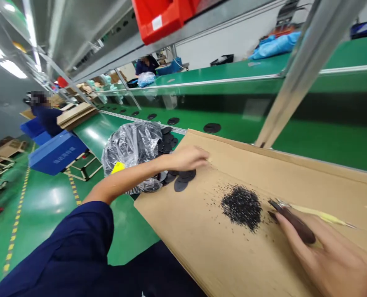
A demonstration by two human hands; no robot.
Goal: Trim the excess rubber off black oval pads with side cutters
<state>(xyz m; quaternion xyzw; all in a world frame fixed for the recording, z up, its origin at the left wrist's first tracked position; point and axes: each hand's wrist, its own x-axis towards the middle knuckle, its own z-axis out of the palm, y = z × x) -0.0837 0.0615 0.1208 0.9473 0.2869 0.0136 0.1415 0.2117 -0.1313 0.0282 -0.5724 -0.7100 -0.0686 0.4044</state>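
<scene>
My left hand (191, 158) is over the left part of the brown cardboard (177, 222), its fingers smeared by motion; whether anything is in them cannot be made out. Just beside it, flat black discs (181, 184) lie at the mouth of a clear plastic bag (130, 142). My right hand (328, 251) is wrapped round a dark-handled tool (296, 225), whose tip points at a pile of small black pieces (242, 206) on the cardboard. A yellow pen-like tool (322, 215) with a metal tip lies behind the right hand.
Spaced black discs (212, 128) lie on the green conveyor belt (325, 140) behind the cardboard. A slanted metal post (290, 82) rises at the right. Overhead hangs a red bin (158, 18). Blue crates (56, 152) and two people stand further left and back.
</scene>
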